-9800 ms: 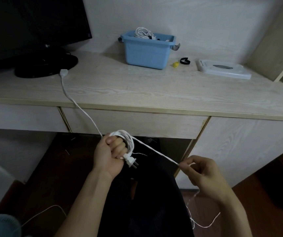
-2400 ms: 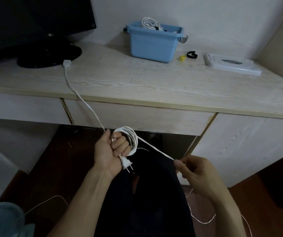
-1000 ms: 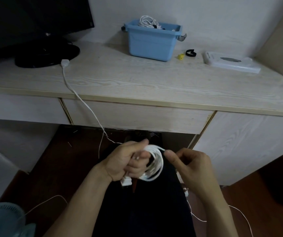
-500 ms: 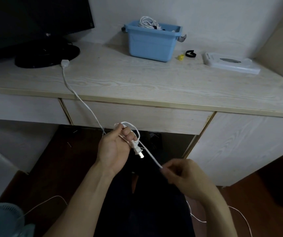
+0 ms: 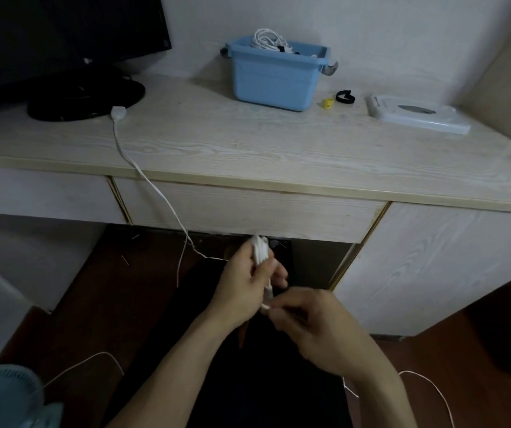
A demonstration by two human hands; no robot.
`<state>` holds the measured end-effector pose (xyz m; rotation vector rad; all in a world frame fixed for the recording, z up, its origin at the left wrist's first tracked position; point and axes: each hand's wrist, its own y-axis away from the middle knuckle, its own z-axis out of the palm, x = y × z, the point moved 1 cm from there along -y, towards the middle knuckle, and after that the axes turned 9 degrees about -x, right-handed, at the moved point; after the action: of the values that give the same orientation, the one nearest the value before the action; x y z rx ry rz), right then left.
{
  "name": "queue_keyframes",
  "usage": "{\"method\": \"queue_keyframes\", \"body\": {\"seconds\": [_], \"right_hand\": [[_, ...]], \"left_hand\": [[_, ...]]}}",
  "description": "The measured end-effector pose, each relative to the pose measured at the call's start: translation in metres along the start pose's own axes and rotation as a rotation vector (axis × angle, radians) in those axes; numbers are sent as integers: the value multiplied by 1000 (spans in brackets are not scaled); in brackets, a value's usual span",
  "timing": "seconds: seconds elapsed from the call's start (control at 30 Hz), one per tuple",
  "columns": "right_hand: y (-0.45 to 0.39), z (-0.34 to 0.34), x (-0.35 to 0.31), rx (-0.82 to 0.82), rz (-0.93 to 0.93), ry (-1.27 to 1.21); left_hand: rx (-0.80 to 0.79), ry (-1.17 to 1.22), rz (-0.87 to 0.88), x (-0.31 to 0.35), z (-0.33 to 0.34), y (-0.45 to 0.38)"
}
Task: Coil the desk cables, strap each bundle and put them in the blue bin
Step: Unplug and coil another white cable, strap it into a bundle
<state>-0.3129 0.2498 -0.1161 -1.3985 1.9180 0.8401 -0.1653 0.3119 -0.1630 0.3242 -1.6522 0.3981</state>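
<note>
My left hand (image 5: 245, 282) grips a small coil of white cable (image 5: 260, 250) below the desk's front edge. My right hand (image 5: 312, 322) is just under it and pinches the cable near its plug end. The rest of the white cable (image 5: 143, 174) runs up over the desk edge to a small white connector (image 5: 118, 113) by the monitor base. The blue bin (image 5: 274, 77) stands at the back of the desk with a white coiled bundle (image 5: 268, 40) inside. A black strap (image 5: 344, 97) and a small yellow piece (image 5: 327, 102) lie right of the bin.
A black monitor (image 5: 62, 32) on a round base (image 5: 87, 98) fills the back left of the desk (image 5: 278, 149). A white flat box (image 5: 414, 114) lies at the back right. Loose white cable (image 5: 433, 393) trails on the floor; a teal fan (image 5: 4, 396) sits at lower left.
My hands have come together again: the right hand moved up and left to the coil, and the left hand turned the coil upright under the drawer front.
</note>
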Motion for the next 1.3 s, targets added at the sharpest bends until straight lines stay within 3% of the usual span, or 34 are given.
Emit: {"method": "queue_keyframes", "body": {"seconds": [0.1,0.2,0.4,0.53,0.7,0.87,1.0,1.1,1.3], "right_hand": [[2,-4,7,242,-57,85],[1,-4,16,417,-65,136],[-1,4,15,549,-128,85],[-2,4,21,633,-31,-89],[-6,7,29,443,-113,-302],[-11,5,39,518,-170,-378],[-21,24,26,541,-120,-631],[-28,37,17,577,-57,-866],[-36,25,7,841,-60,-747]], "left_hand": [[-240,-59,-105,4,2,3],[-362,127,-198,16,0,8],[-553,59,-288,27,-8,10],[-653,42,-347,27,-16,15],[-595,207,-317,20,-13,17],[-227,622,-283,21,-18,10],[-170,789,-233,27,-10,6],[-121,786,-224,27,3,5],[-176,637,-189,29,8,-6]]}}
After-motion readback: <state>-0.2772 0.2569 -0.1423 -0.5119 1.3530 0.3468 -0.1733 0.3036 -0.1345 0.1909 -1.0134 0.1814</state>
